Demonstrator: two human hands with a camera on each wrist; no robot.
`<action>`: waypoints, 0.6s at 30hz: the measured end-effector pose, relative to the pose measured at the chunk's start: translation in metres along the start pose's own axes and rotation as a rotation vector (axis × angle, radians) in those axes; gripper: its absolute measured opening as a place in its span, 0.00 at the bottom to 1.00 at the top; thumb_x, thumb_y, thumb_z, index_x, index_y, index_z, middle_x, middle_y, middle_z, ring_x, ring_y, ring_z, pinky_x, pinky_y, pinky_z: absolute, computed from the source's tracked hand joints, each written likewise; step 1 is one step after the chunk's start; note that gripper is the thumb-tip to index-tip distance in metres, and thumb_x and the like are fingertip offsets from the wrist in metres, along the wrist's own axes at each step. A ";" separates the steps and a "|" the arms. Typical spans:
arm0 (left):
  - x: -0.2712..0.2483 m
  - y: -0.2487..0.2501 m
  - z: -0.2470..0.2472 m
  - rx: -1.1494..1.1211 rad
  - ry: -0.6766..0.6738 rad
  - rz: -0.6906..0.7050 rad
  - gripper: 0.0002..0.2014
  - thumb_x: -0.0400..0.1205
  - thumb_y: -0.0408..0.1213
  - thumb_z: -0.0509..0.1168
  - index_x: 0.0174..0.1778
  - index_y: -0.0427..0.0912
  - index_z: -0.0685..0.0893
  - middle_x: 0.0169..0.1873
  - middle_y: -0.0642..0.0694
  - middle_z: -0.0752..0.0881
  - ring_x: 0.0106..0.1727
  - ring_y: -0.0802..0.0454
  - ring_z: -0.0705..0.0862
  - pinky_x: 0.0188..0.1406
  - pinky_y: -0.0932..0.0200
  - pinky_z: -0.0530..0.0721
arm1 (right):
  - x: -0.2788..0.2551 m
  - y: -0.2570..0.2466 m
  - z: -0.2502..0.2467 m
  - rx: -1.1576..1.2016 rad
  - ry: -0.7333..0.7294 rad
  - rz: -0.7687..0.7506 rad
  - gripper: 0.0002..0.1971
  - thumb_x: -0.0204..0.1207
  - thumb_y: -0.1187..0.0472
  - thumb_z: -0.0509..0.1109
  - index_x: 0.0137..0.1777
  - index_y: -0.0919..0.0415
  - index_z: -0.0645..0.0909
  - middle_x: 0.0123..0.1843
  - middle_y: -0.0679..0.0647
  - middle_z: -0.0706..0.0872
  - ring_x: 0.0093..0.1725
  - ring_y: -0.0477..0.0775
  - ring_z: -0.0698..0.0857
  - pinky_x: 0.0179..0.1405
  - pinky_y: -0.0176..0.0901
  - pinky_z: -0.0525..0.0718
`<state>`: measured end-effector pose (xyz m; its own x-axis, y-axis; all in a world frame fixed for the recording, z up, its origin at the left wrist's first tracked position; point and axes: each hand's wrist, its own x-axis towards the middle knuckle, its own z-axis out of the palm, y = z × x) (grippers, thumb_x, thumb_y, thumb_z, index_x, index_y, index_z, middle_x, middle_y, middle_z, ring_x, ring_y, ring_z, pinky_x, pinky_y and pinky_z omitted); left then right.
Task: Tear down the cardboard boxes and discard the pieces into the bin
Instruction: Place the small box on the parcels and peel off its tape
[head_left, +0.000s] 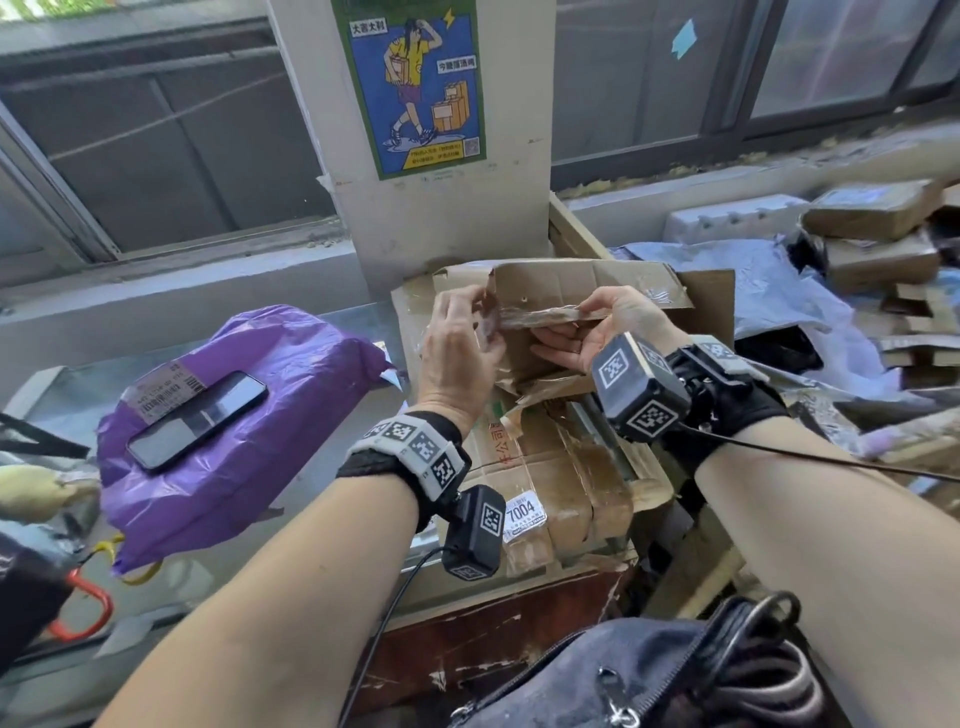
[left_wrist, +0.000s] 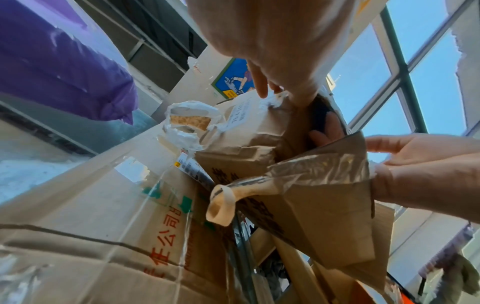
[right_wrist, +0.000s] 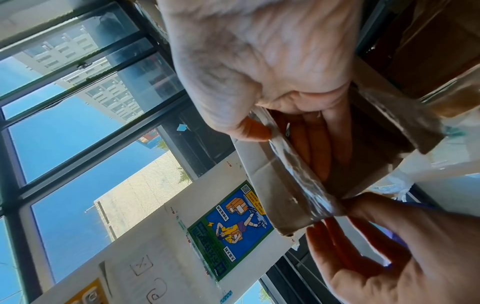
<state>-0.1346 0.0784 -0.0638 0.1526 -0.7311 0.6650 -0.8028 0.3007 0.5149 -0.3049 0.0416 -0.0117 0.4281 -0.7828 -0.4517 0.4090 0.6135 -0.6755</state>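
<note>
A small, crumpled brown cardboard box (head_left: 556, 283) with clear tape (head_left: 540, 316) along its edge is held up between both hands, over a pile of flattened cardboard. My left hand (head_left: 457, 338) pinches the taped left end of the box between thumb and fingers. My right hand (head_left: 582, 332) grips the right side. In the right wrist view the right hand (right_wrist: 259, 61) has its thumb outside and its fingers inside the box opening (right_wrist: 363, 154), and the left hand (right_wrist: 389, 246) pinches the tape (right_wrist: 303, 179). The left wrist view shows the box (left_wrist: 246, 133) from below, its torn flap hanging.
Flattened cardboard with red print (head_left: 530, 467) lies under the hands. At left is a purple parcel bag (head_left: 260, 467) with a phone (head_left: 197, 421) on it. Parcels and cardboard scraps (head_left: 878, 249) and grey plastic bags (head_left: 769, 291) pile up at right. A dark bag (head_left: 649, 675) is near me.
</note>
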 end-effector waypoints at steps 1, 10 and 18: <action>0.000 0.000 0.001 -0.004 -0.009 0.005 0.21 0.71 0.26 0.72 0.60 0.34 0.82 0.52 0.39 0.83 0.51 0.44 0.84 0.54 0.48 0.85 | 0.000 -0.001 -0.002 0.004 0.009 0.000 0.10 0.78 0.68 0.51 0.50 0.72 0.73 0.38 0.68 0.87 0.46 0.64 0.86 0.58 0.63 0.81; 0.003 0.015 0.004 0.044 0.014 0.033 0.13 0.67 0.20 0.64 0.45 0.32 0.88 0.38 0.38 0.86 0.38 0.40 0.85 0.42 0.57 0.79 | 0.006 0.009 -0.008 -0.034 0.029 0.051 0.05 0.75 0.66 0.62 0.49 0.64 0.75 0.38 0.60 0.90 0.45 0.55 0.89 0.59 0.56 0.80; 0.010 0.009 -0.009 -0.015 -0.143 -0.005 0.06 0.70 0.21 0.68 0.40 0.32 0.86 0.38 0.38 0.85 0.40 0.42 0.84 0.45 0.51 0.85 | 0.008 0.000 -0.010 -0.211 0.044 0.088 0.05 0.78 0.63 0.62 0.47 0.62 0.79 0.42 0.57 0.92 0.42 0.52 0.90 0.47 0.47 0.79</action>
<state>-0.1349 0.0795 -0.0477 0.0718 -0.8122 0.5790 -0.7935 0.3052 0.5266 -0.3095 0.0342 -0.0207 0.4169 -0.7341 -0.5359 0.1921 0.6475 -0.7375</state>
